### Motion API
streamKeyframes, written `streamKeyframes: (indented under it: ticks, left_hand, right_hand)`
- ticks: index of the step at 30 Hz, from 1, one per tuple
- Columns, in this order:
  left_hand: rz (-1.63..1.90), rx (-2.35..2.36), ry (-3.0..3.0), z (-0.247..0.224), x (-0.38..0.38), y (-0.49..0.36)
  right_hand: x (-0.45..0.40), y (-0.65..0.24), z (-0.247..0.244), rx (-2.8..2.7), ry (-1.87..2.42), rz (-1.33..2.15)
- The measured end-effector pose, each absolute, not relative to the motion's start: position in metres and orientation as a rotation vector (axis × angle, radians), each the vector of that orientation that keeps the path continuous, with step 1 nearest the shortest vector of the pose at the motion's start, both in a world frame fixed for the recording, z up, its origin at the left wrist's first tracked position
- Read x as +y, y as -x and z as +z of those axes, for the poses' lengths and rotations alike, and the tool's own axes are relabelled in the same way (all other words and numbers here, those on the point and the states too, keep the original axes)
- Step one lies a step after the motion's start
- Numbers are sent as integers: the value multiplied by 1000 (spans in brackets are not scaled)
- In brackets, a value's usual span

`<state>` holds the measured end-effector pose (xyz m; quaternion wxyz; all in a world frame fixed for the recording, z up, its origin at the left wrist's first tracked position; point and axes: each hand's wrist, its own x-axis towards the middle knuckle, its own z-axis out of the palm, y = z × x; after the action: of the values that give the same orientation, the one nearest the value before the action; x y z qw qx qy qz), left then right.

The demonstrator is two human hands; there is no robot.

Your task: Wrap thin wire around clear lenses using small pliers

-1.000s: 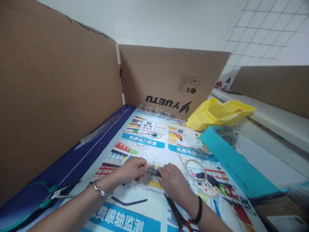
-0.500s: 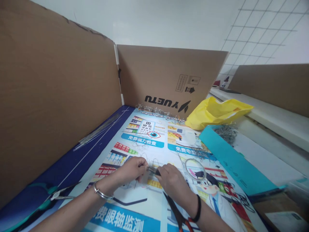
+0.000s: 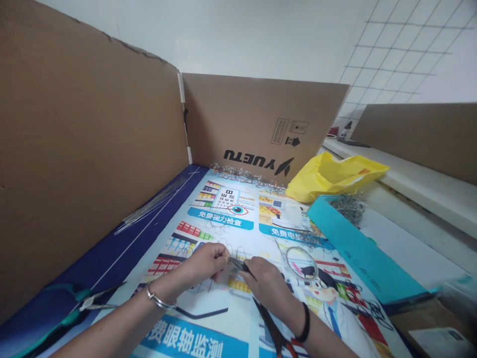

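Note:
My left hand (image 3: 208, 262) is closed in a pinch, with a silver bangle at its wrist. A thin wire, barely visible, seems to be between its fingertips. My right hand (image 3: 270, 284) is wrapped round a pair of pliers (image 3: 238, 263), whose narrow metal jaws point left and meet the left fingertips. The pliers' handles are hidden in the palm. Bent wire pieces (image 3: 241, 250) lie just beyond the hands. A coil of wire (image 3: 286, 258) rests right of the right hand. Scissors (image 3: 275, 330) with black and red handles lie below the right wrist.
Teal-handled pliers (image 3: 80, 308) lie open at the left. Straight wires (image 3: 149, 206) lie along the cardboard wall (image 3: 93, 124). A yellow bag (image 3: 328, 179) and a teal box (image 3: 357, 248) with a tangle of wire pieces (image 3: 348, 209) stand right. More wire bits (image 3: 242, 171) line the back.
The right hand and pliers have shifted slightly downward and right, and the jaws look narrower. The left hand keeps its pinch in nearly the same place.

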<state>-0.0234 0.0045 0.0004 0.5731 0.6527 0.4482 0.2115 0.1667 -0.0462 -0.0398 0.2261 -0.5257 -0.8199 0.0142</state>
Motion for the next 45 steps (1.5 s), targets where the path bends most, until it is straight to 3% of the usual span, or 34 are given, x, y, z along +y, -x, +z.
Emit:
streamKeyframes:
  ticks: [7,20,45]
  left_hand:
    - [530,1022,-1506,-3,6,24]
    - [577,1077,-1523,-10,5,19]
    - [676,1025,-1365,-13,-1,15]
  right_hand:
    - [-46,-168,-37,-2219,1431,174]
    - [-51,-162,-39,-2244,1459,-191]
    - [-50,-161,-38,-2291,1544,-262]
